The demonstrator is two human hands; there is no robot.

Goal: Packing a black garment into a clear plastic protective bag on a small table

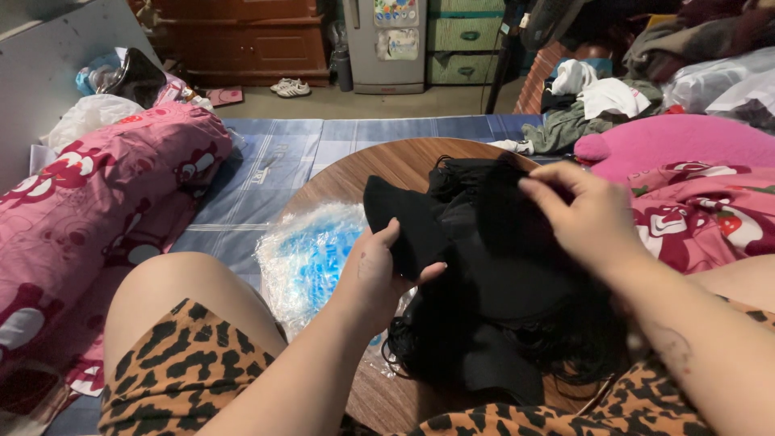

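Fingers of the left hand (383, 270) pinch a black cloth piece (404, 222) over the round table (355, 173), the right hand (585, 214) grips the black pile (500, 274) beyond, so steady tension likely keeps edges aligned.

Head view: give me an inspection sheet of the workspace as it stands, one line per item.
Surface: round wooden table, set on a blue checked mat.
Job's things: black fabric piece held up over a heap of black items on the table.
Clutter: crinkled clear plastic bag with blue inside, lying on the table's left part.
Grippers: left hand grips the black fabric piece's lower edge; right hand pinches black material with its fingers.
Cables: nothing seen.
Surroundings: pink printed bedding at left, pink cushion and loose clothes at right, wooden cabinet behind.
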